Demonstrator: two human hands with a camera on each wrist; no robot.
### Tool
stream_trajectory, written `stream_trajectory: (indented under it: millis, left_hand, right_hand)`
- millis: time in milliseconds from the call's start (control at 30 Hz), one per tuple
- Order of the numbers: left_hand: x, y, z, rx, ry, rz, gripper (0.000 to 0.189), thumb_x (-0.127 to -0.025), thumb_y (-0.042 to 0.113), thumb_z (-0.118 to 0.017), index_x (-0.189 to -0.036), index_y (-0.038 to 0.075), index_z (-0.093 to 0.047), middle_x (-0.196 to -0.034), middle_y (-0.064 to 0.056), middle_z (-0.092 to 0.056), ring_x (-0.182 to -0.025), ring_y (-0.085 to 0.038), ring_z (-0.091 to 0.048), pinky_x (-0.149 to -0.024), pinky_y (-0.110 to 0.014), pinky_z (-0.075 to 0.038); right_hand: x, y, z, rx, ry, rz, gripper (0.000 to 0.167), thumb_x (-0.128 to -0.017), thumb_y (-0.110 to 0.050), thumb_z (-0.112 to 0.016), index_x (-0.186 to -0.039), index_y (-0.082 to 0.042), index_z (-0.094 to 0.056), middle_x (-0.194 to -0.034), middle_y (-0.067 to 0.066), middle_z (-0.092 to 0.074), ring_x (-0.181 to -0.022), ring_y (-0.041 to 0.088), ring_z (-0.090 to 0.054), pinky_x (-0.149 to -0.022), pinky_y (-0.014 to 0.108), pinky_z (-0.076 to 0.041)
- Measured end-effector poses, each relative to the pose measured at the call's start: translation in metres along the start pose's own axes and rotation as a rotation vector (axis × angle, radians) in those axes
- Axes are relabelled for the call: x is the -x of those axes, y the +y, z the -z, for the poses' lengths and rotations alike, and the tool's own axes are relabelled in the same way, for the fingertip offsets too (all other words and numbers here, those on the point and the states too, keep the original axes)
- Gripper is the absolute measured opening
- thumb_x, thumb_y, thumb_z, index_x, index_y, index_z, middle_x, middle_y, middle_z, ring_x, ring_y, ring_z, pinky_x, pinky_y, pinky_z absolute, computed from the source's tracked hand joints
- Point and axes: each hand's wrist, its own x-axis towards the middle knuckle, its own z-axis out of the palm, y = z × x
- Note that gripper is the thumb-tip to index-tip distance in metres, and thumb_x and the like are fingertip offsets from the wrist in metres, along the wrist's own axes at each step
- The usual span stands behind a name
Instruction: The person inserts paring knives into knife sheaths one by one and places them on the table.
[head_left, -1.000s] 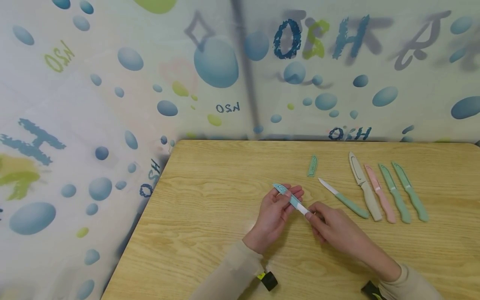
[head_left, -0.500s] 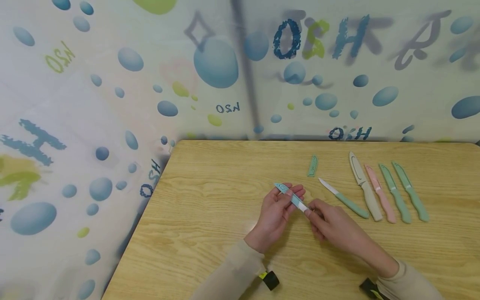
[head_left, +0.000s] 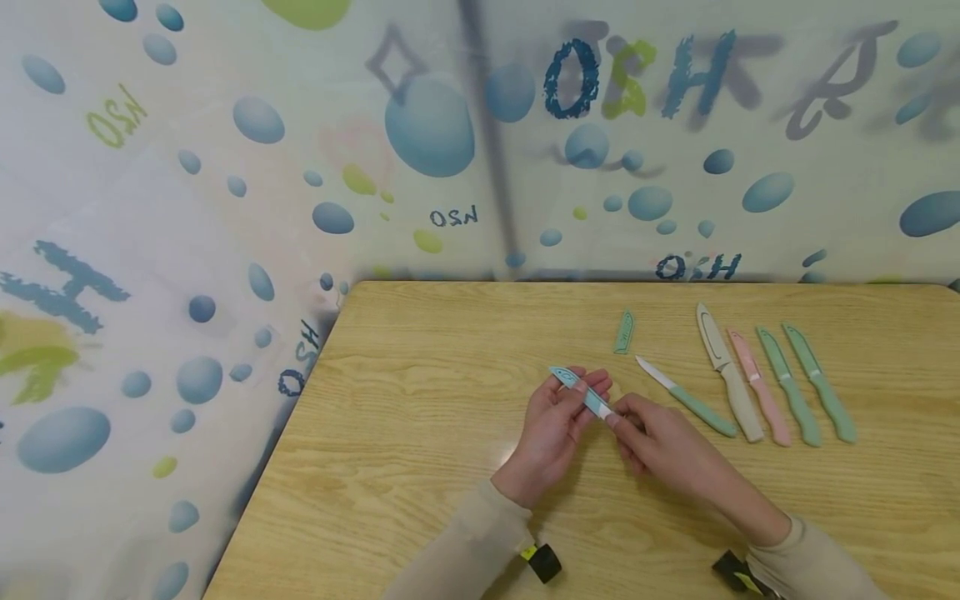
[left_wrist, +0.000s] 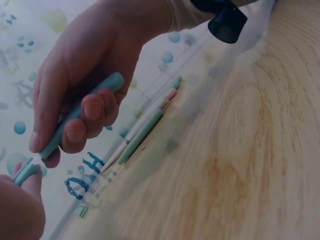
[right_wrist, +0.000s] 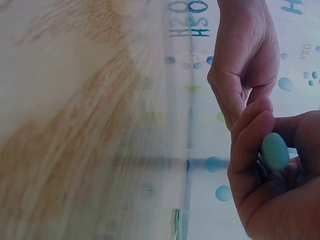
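In the head view, my left hand [head_left: 542, 437] pinches a light-blue knife sheath [head_left: 564, 377] between thumb and fingers, tip pointing up and left. My right hand [head_left: 671, 450] grips the turquoise handle [left_wrist: 85, 114] of a small knife, with its fingers wrapped round it in the left wrist view. Only a short white stretch of blade [head_left: 604, 412] shows between sheath and right hand; the rest is inside the sheath. The handle's rounded end [right_wrist: 274, 151] pokes out of the right fist in the right wrist view. Both hands are above the table.
A loose green sheath [head_left: 624, 332] and an unsheathed green-handled knife [head_left: 701, 411] lie beyond the hands on the wooden table [head_left: 405, 375]. Further right is a row of sheathed knives: cream [head_left: 741, 404], pink [head_left: 761, 392] and two green ones. A patterned curtain [head_left: 300, 125] borders the table.
The white stretch of blade between sheath and right hand has grown shorter. My right hand has shifted slightly left, toward the left hand. The knives on the table lie as before.
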Motion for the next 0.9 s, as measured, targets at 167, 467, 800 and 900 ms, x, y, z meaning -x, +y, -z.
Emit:
stream_trajectory:
  millis: [167,467,800,900]
  left_hand:
    - [0.000,-0.001,-0.001,0.002,0.004,-0.013,0.035,-0.110,0.002,-0.045,-0.141,-0.012,-0.036,-0.136,-0.023,-0.062,-0.130,-0.032,-0.060,-0.108,-0.035,-0.050]
    - [0.001,-0.004,-0.001,-0.012,-0.009,-0.020,0.032,-0.109,0.001,-0.045,-0.138,-0.011,-0.039,-0.134,-0.022,-0.062,-0.128,-0.031,-0.061,-0.108,-0.036,-0.051]
    - [0.000,-0.011,-0.004,-0.009,0.030,-0.057,0.028,-0.109,0.001,-0.046,-0.135,-0.010,-0.040,-0.133,-0.024,-0.063,-0.129,-0.033,-0.060,-0.109,-0.038,-0.051]
    - [0.000,-0.013,-0.005,-0.009,0.036,-0.064,0.030,-0.109,0.002,-0.046,-0.136,-0.011,-0.039,-0.133,-0.024,-0.063,-0.129,-0.033,-0.060,-0.109,-0.037,-0.051]
  right_hand:
    - [-0.002,-0.001,0.000,-0.019,-0.001,-0.017,0.021,-0.110,-0.019,-0.052,-0.106,0.000,-0.060,-0.067,0.002,-0.057,-0.051,0.012,-0.051,-0.042,0.025,-0.041]
    - [-0.004,-0.001,0.000,-0.024,0.005,-0.008,0.022,-0.111,-0.019,-0.052,-0.104,0.001,-0.059,-0.066,0.002,-0.057,-0.050,0.013,-0.052,-0.042,0.024,-0.040]
    - [-0.009,0.002,0.003,-0.046,-0.001,-0.030,0.020,-0.110,-0.017,-0.054,-0.103,0.001,-0.058,-0.068,0.004,-0.057,-0.053,0.014,-0.052,-0.044,0.024,-0.042]
    - [-0.010,0.004,0.003,-0.054,-0.004,-0.033,0.019,-0.109,-0.016,-0.054,-0.102,0.001,-0.058,-0.069,0.005,-0.058,-0.054,0.014,-0.053,-0.044,0.024,-0.043]
